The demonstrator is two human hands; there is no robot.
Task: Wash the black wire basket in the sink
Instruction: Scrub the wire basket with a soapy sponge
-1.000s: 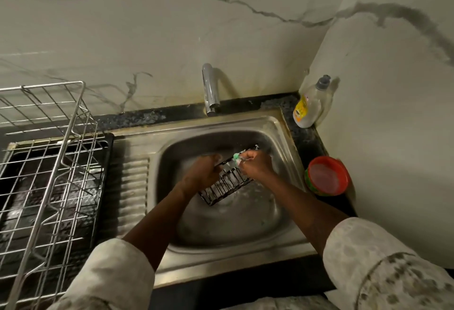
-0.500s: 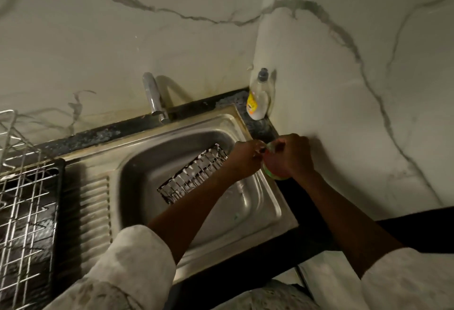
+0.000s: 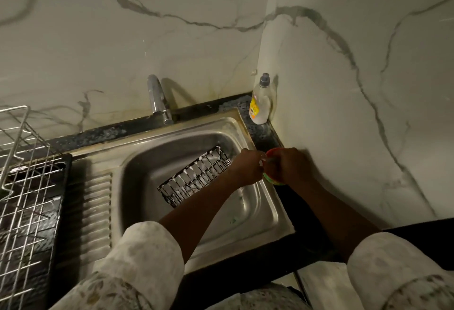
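The black wire basket [image 3: 196, 178], streaked with white suds, lies tilted in the steel sink [image 3: 255, 211], its right end raised toward the sink's right rim. My left hand [image 3: 248, 167] is closed at that raised end and seems to hold it. My right hand [image 3: 291, 164] is curled over a red and green bowl [image 3: 271, 179] on the dark counter just right of the sink. A pale bit of a scrub pad [image 3: 264, 159] shows between the two hands; the rest of it is hidden.
A chrome tap [image 3: 157, 99] stands behind the sink. A dish soap bottle [image 3: 260, 103] sits in the back right corner. A wire dish rack [image 3: 27, 186] on a black tray fills the left, beside the ribbed drainboard [image 3: 98, 201]. A marble wall rises close on the right.
Both hands moved right, from scrubbing over the middle of the sink to its right rim. My right hand now sits over the red bowl. The view swung right.
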